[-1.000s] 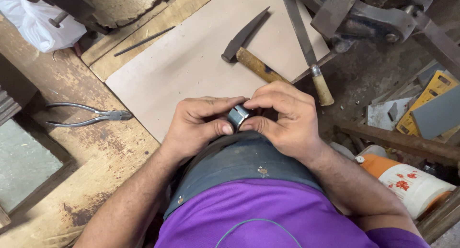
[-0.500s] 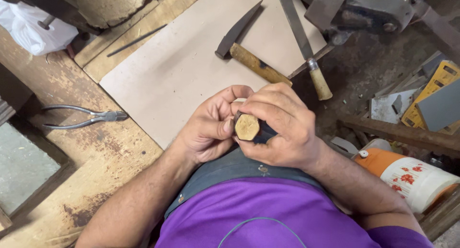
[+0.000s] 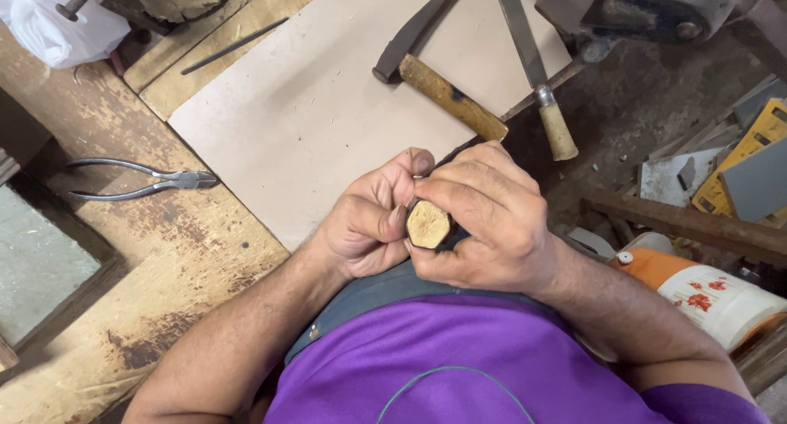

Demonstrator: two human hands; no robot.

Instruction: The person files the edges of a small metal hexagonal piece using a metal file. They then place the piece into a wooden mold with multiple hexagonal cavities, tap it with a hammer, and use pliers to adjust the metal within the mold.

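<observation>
Workbench (image 3: 123,260); hexagonal peg (image 3: 427,224) between hands (image 3: 434,219)

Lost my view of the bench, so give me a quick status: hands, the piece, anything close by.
Left hand and right hand both gripping small wooden-ended piece. Held above the board. Hammer and file lie just beyond, untouched.

The flat board (image 3: 328,104) is bare across its near and middle area, giving open passage ahead of the hands (image 3: 443,219). At the board's far right edge lie a hammer (image 3: 438,84) and a file (image 3: 533,72). Left of the board, pliers (image 3: 139,181) lie on the surface (image 3: 164,276). Right of the board, clutter crowds the floor.
</observation>
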